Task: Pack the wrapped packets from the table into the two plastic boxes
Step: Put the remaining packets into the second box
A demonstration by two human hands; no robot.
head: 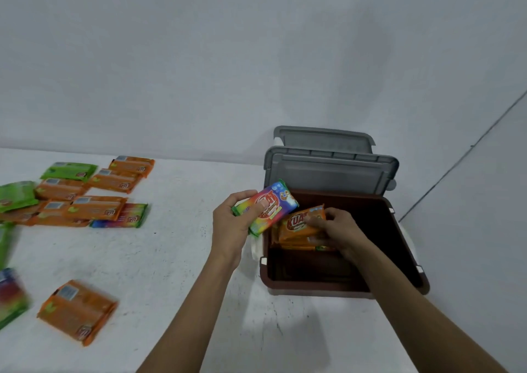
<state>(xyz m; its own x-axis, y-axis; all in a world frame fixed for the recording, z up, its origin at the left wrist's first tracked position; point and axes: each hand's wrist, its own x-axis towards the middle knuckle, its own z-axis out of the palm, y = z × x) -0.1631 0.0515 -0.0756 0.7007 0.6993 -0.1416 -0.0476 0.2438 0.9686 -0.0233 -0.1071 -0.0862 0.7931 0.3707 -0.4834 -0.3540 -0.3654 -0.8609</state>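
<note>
Packing at an early stage: left hand (231,224) grips a rainbow-wrapped packet (268,206) over the brown plastic box (299,285); right hand (339,230) pinches an orange wrapped packet (299,224) inside it. Many loose packets (94,210) lie left of it on the counter (176,258).

There are two boxes (313,286), three rainbow packets (122,216), three green packets (68,170), at least seven orange packets (77,311).

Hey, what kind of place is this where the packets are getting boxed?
Likely a plain packing or sorting station, though I can't be sure: a white table against a blank wall, loose packets spread out, and an open box being filled.
</note>
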